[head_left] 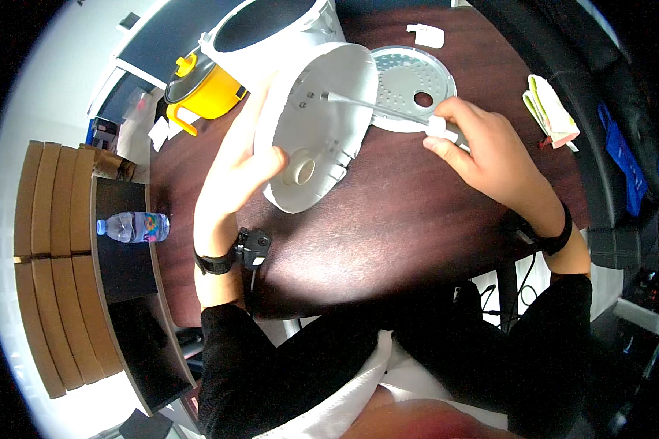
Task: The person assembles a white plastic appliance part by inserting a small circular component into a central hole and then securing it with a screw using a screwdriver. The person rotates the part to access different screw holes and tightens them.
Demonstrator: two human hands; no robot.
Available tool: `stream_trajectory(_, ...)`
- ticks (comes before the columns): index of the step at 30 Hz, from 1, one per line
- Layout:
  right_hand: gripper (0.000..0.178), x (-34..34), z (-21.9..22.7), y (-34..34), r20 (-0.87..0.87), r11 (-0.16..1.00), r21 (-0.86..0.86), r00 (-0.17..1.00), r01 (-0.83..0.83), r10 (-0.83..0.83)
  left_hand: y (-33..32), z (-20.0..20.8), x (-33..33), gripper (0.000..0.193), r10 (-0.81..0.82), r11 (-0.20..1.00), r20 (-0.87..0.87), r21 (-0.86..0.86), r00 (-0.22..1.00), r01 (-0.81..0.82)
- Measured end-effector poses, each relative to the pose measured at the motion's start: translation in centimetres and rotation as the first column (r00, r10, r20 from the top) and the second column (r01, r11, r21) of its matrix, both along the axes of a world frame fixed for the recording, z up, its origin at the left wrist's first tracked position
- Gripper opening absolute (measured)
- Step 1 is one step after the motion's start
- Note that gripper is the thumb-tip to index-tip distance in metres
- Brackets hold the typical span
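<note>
My left hand (252,164) grips the rim of a round white plastic cover (329,139), tilted so its hollow inside faces right. A short round tube stands out near the cover's lower edge, and small holes show higher up. In my right hand (483,150) is a slender brush-like tool (388,111) with a pale shaft and a white collar. Its wider white tip reaches inside the cover, close to the small holes; whether it touches cannot be told. Behind the tool lies a perforated grey metal disc (410,77) with one larger hole.
A large white appliance body (278,66) stands open-topped at the back, beside a yellow pot (209,95) with a lid. A small white plastic piece (427,36) lies far back. Folded cloth (549,113) rests at right; a water bottle (135,227) lies left, near cardboard boxes (58,212).
</note>
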State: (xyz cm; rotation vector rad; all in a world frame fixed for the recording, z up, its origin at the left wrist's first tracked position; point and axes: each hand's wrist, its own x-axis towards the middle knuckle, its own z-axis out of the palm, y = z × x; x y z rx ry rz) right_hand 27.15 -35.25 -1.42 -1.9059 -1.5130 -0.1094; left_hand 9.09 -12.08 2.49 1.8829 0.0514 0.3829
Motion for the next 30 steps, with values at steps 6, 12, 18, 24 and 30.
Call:
stream_trajectory(6,0.020,0.2,1.8,1.3,0.147,0.986,-0.125,0.981,-0.112,0.130,-0.6,1.4,0.9,0.052,0.214,0.976,-0.065,0.062,0.975,-0.210)
stream_trajectory(12,0.016,0.9,2.8,3.6,0.072,0.984,-0.073,0.984,-0.160,0.165,-1.3,1.6,2.6,0.039,0.331,0.942,-0.005,0.058,0.944,-0.330)
stream_trajectory(18,0.017,0.9,2.0,6.0,0.037,0.987,0.027,0.987,-0.158,0.157,0.2,2.1,2.3,0.036,0.355,0.929,0.054,0.095,0.933,-0.359)
stream_trajectory(24,0.017,-0.1,0.8,6.1,-0.108,0.991,0.019,0.985,-0.135,0.136,0.7,1.7,2.6,0.039,0.351,0.927,0.065,0.121,0.934,-0.356)
stream_trajectory(30,0.021,-0.7,0.5,6.2,-0.159,0.992,-0.076,0.984,-0.098,0.085,0.3,1.7,2.5,0.040,0.334,0.934,0.008,0.133,0.942,-0.332)
